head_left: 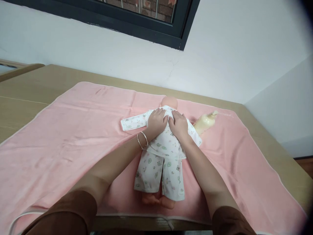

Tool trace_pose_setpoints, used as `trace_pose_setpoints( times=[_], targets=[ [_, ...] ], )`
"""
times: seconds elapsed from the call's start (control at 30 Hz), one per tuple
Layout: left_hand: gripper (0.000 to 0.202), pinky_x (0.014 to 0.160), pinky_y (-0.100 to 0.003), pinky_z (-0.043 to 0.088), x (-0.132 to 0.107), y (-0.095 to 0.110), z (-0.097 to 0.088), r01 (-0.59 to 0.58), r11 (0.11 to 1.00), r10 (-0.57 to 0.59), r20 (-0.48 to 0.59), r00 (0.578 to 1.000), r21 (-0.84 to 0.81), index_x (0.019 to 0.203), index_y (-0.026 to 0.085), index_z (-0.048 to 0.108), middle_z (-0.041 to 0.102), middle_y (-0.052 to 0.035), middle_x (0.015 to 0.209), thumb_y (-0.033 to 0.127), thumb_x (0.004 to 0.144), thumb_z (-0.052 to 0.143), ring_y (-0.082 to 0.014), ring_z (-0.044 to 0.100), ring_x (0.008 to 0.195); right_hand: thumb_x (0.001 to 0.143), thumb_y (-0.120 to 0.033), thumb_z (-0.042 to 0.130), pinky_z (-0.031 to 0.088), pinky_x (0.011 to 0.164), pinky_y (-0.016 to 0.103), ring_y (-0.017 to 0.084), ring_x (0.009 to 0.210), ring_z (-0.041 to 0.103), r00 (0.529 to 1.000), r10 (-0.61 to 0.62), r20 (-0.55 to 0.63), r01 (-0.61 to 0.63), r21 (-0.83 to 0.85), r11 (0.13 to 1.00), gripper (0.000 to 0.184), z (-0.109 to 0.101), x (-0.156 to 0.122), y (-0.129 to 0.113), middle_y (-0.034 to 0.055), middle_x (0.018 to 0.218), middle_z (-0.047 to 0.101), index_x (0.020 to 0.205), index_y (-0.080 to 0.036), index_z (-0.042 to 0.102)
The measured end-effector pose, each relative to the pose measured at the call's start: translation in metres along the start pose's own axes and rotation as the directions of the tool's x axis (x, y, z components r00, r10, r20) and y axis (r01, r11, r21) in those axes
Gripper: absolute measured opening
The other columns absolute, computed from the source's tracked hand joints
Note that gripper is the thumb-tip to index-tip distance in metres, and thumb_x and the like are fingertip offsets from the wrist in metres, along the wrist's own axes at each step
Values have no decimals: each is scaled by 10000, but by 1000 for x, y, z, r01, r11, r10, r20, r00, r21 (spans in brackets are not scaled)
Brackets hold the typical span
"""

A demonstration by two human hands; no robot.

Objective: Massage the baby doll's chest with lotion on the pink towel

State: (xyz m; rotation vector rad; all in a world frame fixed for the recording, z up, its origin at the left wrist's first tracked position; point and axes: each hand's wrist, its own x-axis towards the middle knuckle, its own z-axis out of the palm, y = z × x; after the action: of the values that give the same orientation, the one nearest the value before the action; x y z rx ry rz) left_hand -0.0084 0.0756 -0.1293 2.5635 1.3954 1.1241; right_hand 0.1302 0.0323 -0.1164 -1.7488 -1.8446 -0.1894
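A baby doll (168, 147) lies stretched out on a pink blanket (85, 130), its head toward the wall and its bare feet toward me. It wears a white printed top and matching trousers. My left hand (157, 122) rests flat on the upper left of the doll's torso, fingers pointing toward the head. Beside it, my right hand (179, 124) lies flat on the upper right, the two thumbs close together. Neither hand grips anything. One sleeve sticks out to the left; the other slants down to the right, near a feeding bottle (205, 122) with pale yellow contents.
The blanket covers most of a wooden table (58, 76), whose far edge meets a white wall (215, 62). A dark-framed window (146, 24) is set in the wall above. At the far left there is a curved wooden edge (26, 70).
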Motion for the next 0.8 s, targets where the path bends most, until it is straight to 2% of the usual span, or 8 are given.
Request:
trace_pose_setpoints(
  times=[0.1,0.23,0.33,0.4,0.5,0.57,0.63,0.8],
  targets=[
    [425,1174,-480,386,5,-5,0,-19,1000,21,77,997,-18,1343,98,576,590,-160,1429,295,1000,419,-302,516,1367,984,-278,437,332,1192,555,292,1373,525,1000,-23,17,23,22,1000,437,3,1,4,158,1429,594,1363,-125,594],
    [413,1175,-498,386,5,-8,0,-42,998,46,100,994,-43,1352,137,573,587,-138,1439,271,991,426,-288,512,1376,988,-290,445,460,1133,401,221,1284,616,993,-56,-103,61,44,997,358,7,-3,5,98,1332,677,1204,-190,713],
    [345,1144,-470,435,0,-6,2,-71,997,71,-8,997,-35,1230,147,654,654,-148,1345,267,988,439,-275,577,1311,992,-293,437,525,1052,332,200,1195,676,979,-84,-188,96,52,994,349,8,-7,4,93,1223,734,1049,-197,767],
    [313,1091,-452,487,-4,-4,2,-94,995,91,-83,992,-26,1077,165,708,710,-143,1234,270,997,424,-267,636,1231,985,-284,437,547,1014,331,206,1134,707,972,-83,-219,94,42,995,353,8,-8,4,94,1161,757,955,-202,779],
    [333,974,-434,555,-9,1,-1,-75,997,72,-127,989,-25,876,184,714,757,-126,1063,258,999,414,-268,687,1137,971,-280,444,562,988,351,219,1082,725,972,-56,-228,65,31,997,350,8,-10,4,90,1113,770,884,-212,777],
    [322,932,-426,568,-10,3,-4,-30,999,26,-141,990,-29,851,186,706,761,-123,1042,246,989,421,-274,689,1133,968,-283,444,549,1007,354,220,1108,713,974,-26,-225,34,34,999,343,7,-11,3,89,1116,769,942,-208,778],
    [287,935,-429,565,-10,4,-5,19,999,-23,-154,988,-28,910,185,708,752,-125,1099,238,973,434,-281,678,1156,973,-288,434,523,1046,350,216,1163,687,978,19,-208,-10,44,999,352,6,-11,1,87,1152,759,1045,-197,767],
    [307,1031,-460,516,-6,1,-2,83,996,-87,-117,989,-39,1110,145,689,721,-144,1209,228,953,439,-297,628,1239,996,-302,393,448,1132,380,243,1298,594,993,61,-102,-56,48,997,419,3,-7,-2,119,1320,678,1252,-147,686]
  ],
)
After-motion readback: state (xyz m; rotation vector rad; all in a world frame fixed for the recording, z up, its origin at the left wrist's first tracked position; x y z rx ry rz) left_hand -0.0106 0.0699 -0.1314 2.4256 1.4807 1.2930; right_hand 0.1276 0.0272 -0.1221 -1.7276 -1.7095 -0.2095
